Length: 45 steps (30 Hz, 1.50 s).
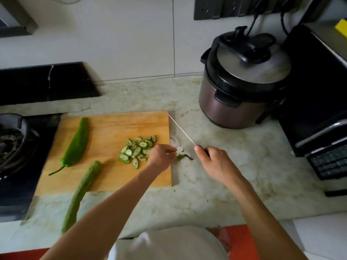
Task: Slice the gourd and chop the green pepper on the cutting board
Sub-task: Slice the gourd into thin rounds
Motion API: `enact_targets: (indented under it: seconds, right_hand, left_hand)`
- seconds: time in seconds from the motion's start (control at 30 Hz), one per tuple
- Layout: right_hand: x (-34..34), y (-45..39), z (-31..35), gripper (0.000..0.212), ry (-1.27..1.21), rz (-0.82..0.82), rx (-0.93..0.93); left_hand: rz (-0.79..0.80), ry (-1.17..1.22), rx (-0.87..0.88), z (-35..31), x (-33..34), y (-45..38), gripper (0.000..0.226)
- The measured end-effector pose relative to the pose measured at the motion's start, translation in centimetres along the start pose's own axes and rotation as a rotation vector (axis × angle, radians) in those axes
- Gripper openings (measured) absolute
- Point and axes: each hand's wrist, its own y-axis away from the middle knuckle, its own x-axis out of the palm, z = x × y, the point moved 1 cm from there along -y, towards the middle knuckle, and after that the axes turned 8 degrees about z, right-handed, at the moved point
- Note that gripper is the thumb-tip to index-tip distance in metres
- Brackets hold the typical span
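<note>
A wooden cutting board (112, 126) lies on the counter. On its left part rests a whole green pepper (76, 145). A long gourd (82, 190) lies slantwise, its cut end on the board and its tail over the front edge on the counter. A pile of gourd slices (137, 150) sits at the board's right side. My left hand (161, 156) hovers over the board's right edge, fingers reaching toward a small green scrap (183, 157) on the counter, holding nothing I can see. My right hand (212, 162) grips a knife (181, 129), whose blade points up and left.
A pressure cooker (242, 81) stands at the back right, with a black appliance (319, 102) beside it. A stove with a dark pan (13, 143) borders the board on the left. Marble counter (216, 192) stretches between board and appliances.
</note>
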Motion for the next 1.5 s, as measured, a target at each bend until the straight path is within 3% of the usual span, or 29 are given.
enact_targets:
  seconds: [0.13, 0.23, 0.43, 0.5, 0.63, 0.77, 0.87, 0.97, 1.07, 1.17, 1.27, 1.37, 1.5]
  right_hand:
    - [0.8, 0.1, 0.2, 0.056, -0.024, 0.028, -0.028]
    - [1.8, 0.2, 1.1, 0.056, -0.030, 0.075, -0.068]
    - [6.0, 0.2, 4.8, 0.065, -0.080, 0.187, -0.212]
    - [7.5, 0.2, 6.0, 0.068, -0.094, 0.222, -0.238]
    - [9.6, 0.3, 8.0, 0.072, -0.101, 0.276, -0.231]
    - [10.5, 0.6, 9.6, 0.074, -0.067, 0.262, -0.220]
    - [10.9, 0.9, 10.4, 0.074, -0.054, 0.257, -0.225]
    - [11.5, 0.9, 11.0, 0.071, -0.062, 0.279, -0.212]
    - [12.3, 0.7, 11.7, 0.057, -0.077, 0.294, -0.189]
    - [13.2, 0.6, 12.7, 0.054, -0.087, 0.317, -0.193]
    - [14.0, 0.5, 13.7, 0.062, -0.083, 0.345, -0.230]
    - [14.9, 0.1, 14.2, 0.062, -0.079, 0.359, -0.244]
    - [16.3, -0.5, 14.8, 0.065, -0.077, 0.388, -0.208]
  left_hand:
    - [-0.140, 0.113, 0.043, 1.1, -3.1, 2.0, 0.018]
    - [-0.293, 0.063, 0.053, 3.2, -6.8, 5.5, 0.013]
    - [-0.584, -0.112, -0.148, 11.0, -12.3, 10.3, 0.016]
    - [-0.560, -0.158, -0.189, 13.6, -13.3, 10.8, 0.030]
    - [-0.336, -0.270, -0.277, 15.9, -14.8, 10.0, 0.062]
    - [-0.194, -0.425, -0.301, 14.6, -16.5, 8.5, 0.050]
    - [-0.374, -0.131, -0.325, 14.3, -18.8, 8.7, 0.044]
    - [-0.611, 0.516, -0.382, 15.1, -20.9, 10.4, 0.037]
    - [-0.693, 1.003, -0.427, 16.0, -21.2, 11.9, 0.016]
    - [-0.782, 1.331, -0.498, 17.3, -20.4, 12.8, 0.014]
    - [-0.872, 1.537, -0.556, 19.0, -19.8, 13.2, 0.027]
    - [-0.952, 1.570, -0.604, 20.4, -20.0, 13.3, 0.034]
    - [-0.830, 1.537, -0.632, 21.7, -19.7, 13.0, 0.033]
